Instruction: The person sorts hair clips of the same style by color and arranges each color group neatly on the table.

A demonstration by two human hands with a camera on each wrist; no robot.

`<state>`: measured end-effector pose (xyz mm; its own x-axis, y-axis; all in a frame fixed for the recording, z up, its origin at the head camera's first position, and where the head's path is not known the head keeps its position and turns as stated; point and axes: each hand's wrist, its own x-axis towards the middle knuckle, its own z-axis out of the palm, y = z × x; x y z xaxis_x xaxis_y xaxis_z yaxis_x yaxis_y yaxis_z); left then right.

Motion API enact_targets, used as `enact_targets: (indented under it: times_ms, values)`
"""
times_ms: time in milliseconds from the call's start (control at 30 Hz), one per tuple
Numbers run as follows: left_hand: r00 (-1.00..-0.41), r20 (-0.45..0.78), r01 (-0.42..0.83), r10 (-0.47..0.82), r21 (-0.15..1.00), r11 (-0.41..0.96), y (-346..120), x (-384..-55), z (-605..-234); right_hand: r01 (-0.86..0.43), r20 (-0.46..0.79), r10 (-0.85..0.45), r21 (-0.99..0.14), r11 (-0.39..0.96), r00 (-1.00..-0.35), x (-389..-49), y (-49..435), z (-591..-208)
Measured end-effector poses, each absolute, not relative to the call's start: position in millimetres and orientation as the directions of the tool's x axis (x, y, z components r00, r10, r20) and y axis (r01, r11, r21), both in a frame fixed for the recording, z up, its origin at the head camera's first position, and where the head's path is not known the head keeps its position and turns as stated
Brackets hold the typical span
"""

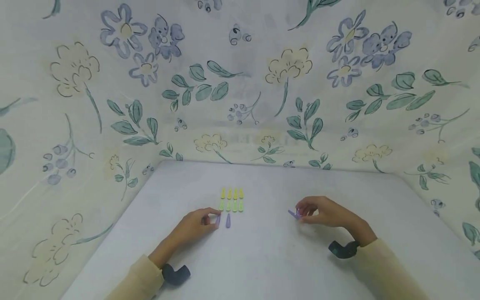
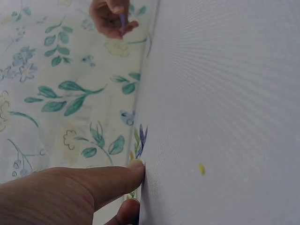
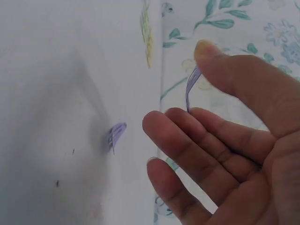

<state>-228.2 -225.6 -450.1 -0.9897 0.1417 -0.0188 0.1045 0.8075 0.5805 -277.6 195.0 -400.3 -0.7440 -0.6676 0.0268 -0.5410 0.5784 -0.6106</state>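
Observation:
In the head view my left hand (image 1: 195,223) is at the lower left end of the clip rows, finger and thumb pinching a purple hair clip (image 1: 218,221) at its two ends. Just right of it lies a second purple hair clip (image 1: 228,221). Above these are a row of green hair clips (image 1: 228,206) and a row of yellow hair clips (image 1: 229,193), several in each. Over on the right, my right hand (image 1: 320,211) holds a purple hair clip (image 3: 191,86) off the table between thumb and fingers. Another purple hair clip (image 3: 117,136) rests on the table below that hand.
The white table (image 1: 262,258) ends at the back against a hanging floral cloth (image 1: 247,83), which also closes off both sides. Black bands (image 1: 344,250) sit at the wrists, by the cream sleeves (image 1: 386,266).

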Motion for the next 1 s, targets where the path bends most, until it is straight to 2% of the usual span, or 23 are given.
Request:
enact_targets:
  times_ms: [167, 400, 500, 733, 1000]
  values:
    - [-0.990, -0.014, 0.109, 0.144, 0.578, 0.809, -225.5, -227.4, -450.4, -0.571, 0.062, -0.679, -0.599, 0.561, -0.731, -276.6, 182.9, -398.4]
    - [-0.989, -0.011, 0.112, 0.144, 0.573, 0.812, -226.1, -226.9, -448.4, -0.674, 0.151, -0.757, -0.587, 0.449, -0.636, -271.7, 161.9, -390.1]
    - [-0.990, -0.008, 0.110, 0.141, 0.574, 0.811, -225.9, -226.9, -447.5, -0.686, 0.159, -0.773, -0.592, 0.423, -0.614, -270.4, 152.9, -387.6]
    - [-0.989, -0.011, 0.113, 0.146, 0.578, 0.808, -225.1, -225.5, -448.8, -0.669, 0.099, -0.781, -0.588, 0.455, -0.617, -268.6, 134.7, -391.0]
    - [-0.990, -0.017, 0.107, 0.143, 0.584, 0.805, -224.3, -222.9, -448.8, -0.717, 0.134, -0.808, -0.559, 0.416, -0.574, -268.8, 111.1, -391.8]
